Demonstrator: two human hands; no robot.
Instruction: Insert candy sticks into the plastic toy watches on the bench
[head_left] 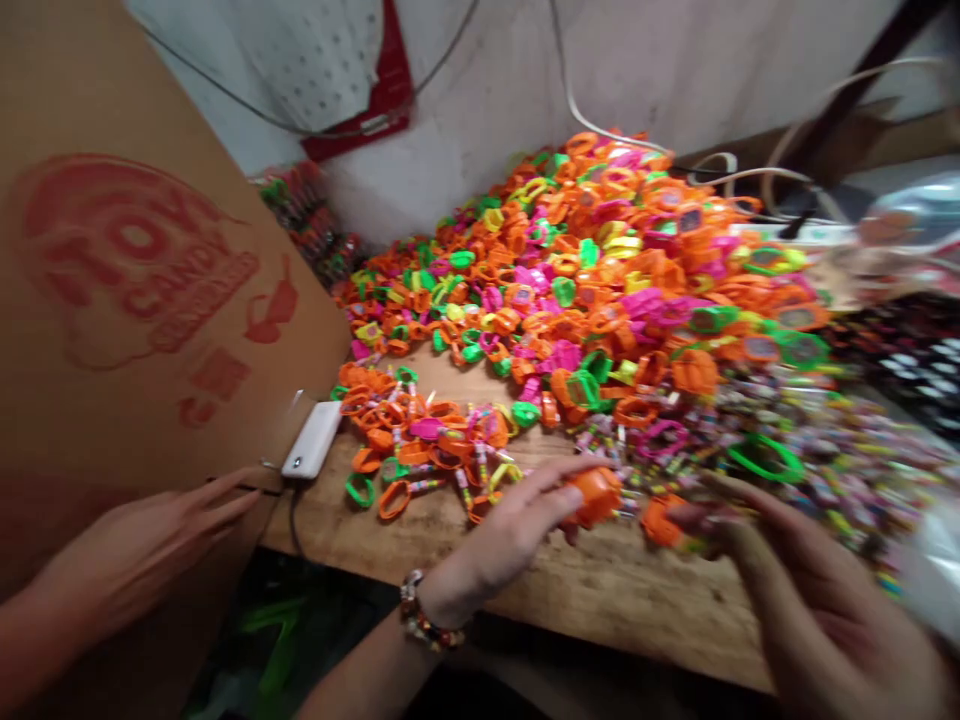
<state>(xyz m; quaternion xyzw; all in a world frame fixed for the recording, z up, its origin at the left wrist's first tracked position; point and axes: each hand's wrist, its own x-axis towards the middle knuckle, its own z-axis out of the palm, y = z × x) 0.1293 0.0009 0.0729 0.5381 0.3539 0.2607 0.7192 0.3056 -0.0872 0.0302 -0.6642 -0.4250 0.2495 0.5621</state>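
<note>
My left hand (510, 530), with a beaded bracelet at the wrist, pinches an orange toy watch (598, 497) above the front of the wooden table (622, 590). To its right, my right hand (810, 600) is closed on another orange toy watch (660, 520), partly hidden by the fingers and blurred. A green toy watch (765, 458) lies just beyond the right hand. Between the left hand and the carton is a smaller group of toy watches (394, 498) mixed with small candy tubes (463, 488).
A large heap of colourful toy watches (555, 270) rises against the wall. Wrapped small candies (847, 440) spread to the right. At left, another person's hand (165, 535) touches a printed carton (150, 400). A white power bank (312, 440) with a cable is beside it.
</note>
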